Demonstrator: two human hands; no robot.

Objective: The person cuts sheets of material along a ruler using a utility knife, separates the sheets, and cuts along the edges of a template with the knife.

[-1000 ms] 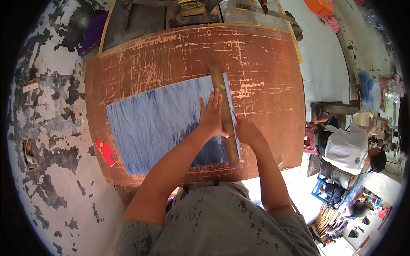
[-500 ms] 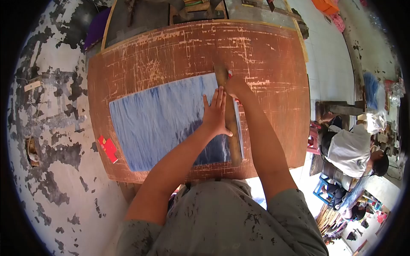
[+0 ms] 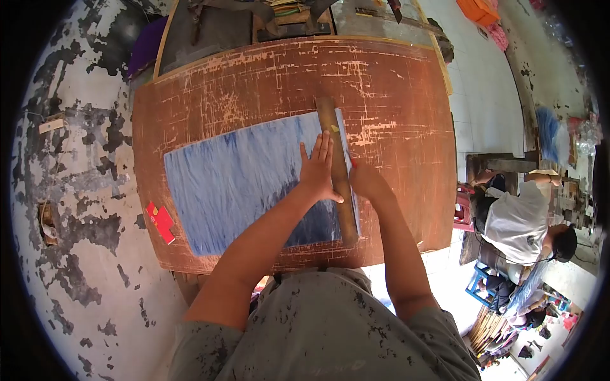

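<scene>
A blue-and-white streaked sheet (image 3: pixel 235 184) lies on the scratched brown board. Along its right side runs a long, worn flat straightedge (image 3: pixel 344 190), with a narrow strip of the sheet showing beyond it. My left hand (image 3: pixel 317 173) presses down with fingers spread, its fingertips and thumb on the straightedge and its palm over the sheet. Just right of the straightedge, my right hand (image 3: pixel 370 182) is closed round a red cutter (image 3: pixel 354 162). Only a bit of its red body shows; the blade is hidden.
The brown board (image 3: pixel 406 190) is covered in cut marks. A red paper packet (image 3: pixel 160 222) lies at its left edge. Past the far edge are a dark metal part (image 3: pixel 295 30) and straps. A person in a white shirt (image 3: pixel 518 219) sits at the right near red stools.
My right hand has slid down along the straightedge toward my body with the red cutter, uncovering the straightedge's top end. My left hand has stayed in place on it.
</scene>
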